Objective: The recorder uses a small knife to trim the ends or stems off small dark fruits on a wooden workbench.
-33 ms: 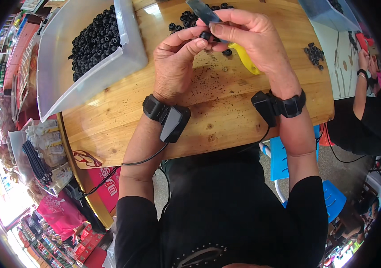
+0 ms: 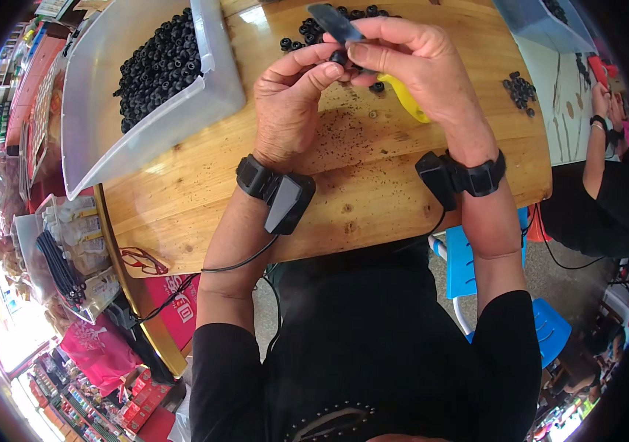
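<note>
My left hand is closed, pinching a small round black rubber part between thumb and fingertips. My right hand is wrapped around a knife with a yellow handle. The knife's grey blade points up and to the left, just beyond the black part. Both hands meet above the wooden table; whether the blade touches the part cannot be made out. Behind the hands lies a loose pile of similar black parts, partly hidden by the blade and fingers. Small dark crumbs are scattered below the hands.
A clear plastic bin holding many black parts stands at the left. A smaller group of parts lies at the right. Red-framed glasses rest near the front left edge. Blue chairs and another person's arm are to the right.
</note>
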A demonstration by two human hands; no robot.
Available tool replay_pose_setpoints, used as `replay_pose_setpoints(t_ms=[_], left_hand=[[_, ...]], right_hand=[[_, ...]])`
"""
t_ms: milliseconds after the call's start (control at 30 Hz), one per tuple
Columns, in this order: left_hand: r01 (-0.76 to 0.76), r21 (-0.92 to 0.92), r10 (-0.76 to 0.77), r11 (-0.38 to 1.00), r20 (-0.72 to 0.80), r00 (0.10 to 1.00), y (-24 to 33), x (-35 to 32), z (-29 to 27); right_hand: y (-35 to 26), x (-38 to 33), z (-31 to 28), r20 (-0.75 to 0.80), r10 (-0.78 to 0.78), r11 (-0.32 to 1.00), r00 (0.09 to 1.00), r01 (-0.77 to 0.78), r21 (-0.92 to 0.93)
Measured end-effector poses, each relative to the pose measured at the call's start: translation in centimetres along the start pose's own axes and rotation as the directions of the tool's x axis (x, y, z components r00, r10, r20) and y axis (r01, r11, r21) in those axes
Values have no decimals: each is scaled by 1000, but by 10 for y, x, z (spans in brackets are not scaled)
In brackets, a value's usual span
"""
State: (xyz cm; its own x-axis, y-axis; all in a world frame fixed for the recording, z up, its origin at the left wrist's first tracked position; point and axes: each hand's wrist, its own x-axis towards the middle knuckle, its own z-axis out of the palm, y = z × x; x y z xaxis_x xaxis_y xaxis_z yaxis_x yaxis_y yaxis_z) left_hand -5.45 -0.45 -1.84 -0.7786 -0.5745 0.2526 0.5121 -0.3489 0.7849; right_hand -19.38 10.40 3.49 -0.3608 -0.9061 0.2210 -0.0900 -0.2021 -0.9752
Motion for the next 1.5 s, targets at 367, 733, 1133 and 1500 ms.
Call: replay_pose_setpoints(t_ms=[367,733,1133,1500], left_hand=[[-2,66,1,998,5,1000,3,-3,3],[52,-100,-48,994,41,998,6,0,1],[-33,16,32,999,53,998,1,-1,-4],[14,-20,-13,1000,64,998,4,2,-2]], right_hand=[[9,1,5,-84,60,991,995,-70,-117],[-9,0,0,-22,91,986,996,-87,141],[8,-4,9,-63,-97,970,993,80,-230],[-16,2,5,-137,170,961,976,-133,241]])
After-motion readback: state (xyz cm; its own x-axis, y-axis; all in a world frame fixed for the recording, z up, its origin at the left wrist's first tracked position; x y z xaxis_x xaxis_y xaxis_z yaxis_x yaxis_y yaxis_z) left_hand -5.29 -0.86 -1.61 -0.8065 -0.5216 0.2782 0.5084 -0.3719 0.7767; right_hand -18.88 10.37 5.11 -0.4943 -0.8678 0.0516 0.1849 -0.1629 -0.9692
